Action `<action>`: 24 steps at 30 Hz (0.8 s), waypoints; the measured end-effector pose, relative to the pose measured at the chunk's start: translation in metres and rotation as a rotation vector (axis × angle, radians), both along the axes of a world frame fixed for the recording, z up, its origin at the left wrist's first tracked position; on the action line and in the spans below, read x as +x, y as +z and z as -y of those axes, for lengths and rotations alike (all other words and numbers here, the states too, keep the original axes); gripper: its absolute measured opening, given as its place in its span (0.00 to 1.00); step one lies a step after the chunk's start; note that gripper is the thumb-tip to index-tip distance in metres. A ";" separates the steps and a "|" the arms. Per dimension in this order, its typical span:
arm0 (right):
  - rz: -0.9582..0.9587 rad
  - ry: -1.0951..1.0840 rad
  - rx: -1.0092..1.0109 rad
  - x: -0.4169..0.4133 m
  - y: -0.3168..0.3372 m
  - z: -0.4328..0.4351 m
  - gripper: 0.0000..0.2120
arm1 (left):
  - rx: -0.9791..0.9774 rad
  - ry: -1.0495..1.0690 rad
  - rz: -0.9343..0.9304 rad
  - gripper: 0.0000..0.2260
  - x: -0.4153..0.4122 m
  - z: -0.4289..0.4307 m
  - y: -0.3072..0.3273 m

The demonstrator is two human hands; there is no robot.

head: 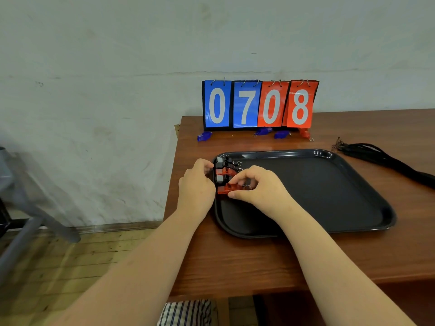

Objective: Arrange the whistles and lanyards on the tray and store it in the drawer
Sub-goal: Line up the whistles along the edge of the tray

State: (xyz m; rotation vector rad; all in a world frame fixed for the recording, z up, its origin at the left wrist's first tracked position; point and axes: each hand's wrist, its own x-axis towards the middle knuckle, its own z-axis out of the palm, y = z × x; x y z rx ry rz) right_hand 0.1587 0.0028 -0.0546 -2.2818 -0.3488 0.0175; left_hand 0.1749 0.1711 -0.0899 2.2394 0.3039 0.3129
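1. Progress: four whistles point(222, 171) line the black plastic tray point(317, 196) at left; fingers of the right hand point(259, 187) pinch the nearest, a red plastic whistle point(223, 189).
2. Left hand point(196, 187) curls beside them; grip unclear.
3. Remaining: blue plastic whistles point(204, 136), black cord lanyards point(381, 158) on wooden worktop point(235, 262); drawer.

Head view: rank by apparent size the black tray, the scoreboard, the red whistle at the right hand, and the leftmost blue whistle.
1. black tray
2. scoreboard
3. red whistle and leftmost blue whistle: alike; the red one is nearer and partly hidden by the right hand, so unranked.
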 end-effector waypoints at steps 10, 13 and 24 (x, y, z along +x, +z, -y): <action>0.083 0.005 -0.048 0.003 -0.005 0.000 0.11 | 0.013 -0.007 0.016 0.22 -0.001 0.000 0.000; 0.099 -0.013 -0.042 0.004 -0.005 -0.001 0.12 | 0.017 -0.004 0.013 0.22 -0.001 0.000 0.000; 0.081 -0.028 -0.017 0.005 -0.007 -0.002 0.14 | 0.019 -0.012 0.012 0.22 -0.001 0.000 0.000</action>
